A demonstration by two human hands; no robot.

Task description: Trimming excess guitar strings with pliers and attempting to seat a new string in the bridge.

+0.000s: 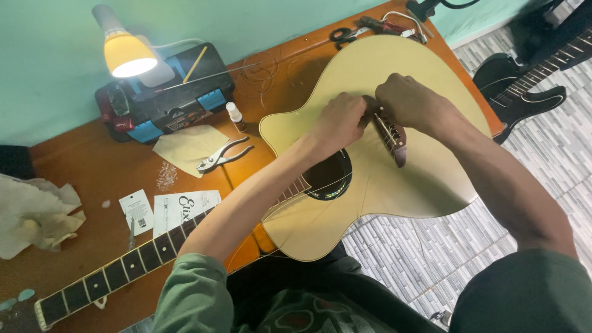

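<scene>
— Two hands on what?
— On the bridge [390,132] of a cream acoustic guitar [370,185] lying across the orange counter [92,179]. The left hand [338,122] has its grip pinched closed at the bridge; the right hand [410,102] likewise, fingers curled.
— Nearby?
— Pliers [222,155], a lit lamp [126,52].

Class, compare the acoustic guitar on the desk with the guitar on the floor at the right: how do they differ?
The acoustic guitar has a pale yellow body; the electric guitar is black. The acoustic lies across the wooden desk with both hands at its bridge; the electric rests untouched on the tiled floor. Both have dark fretboards.
</scene>
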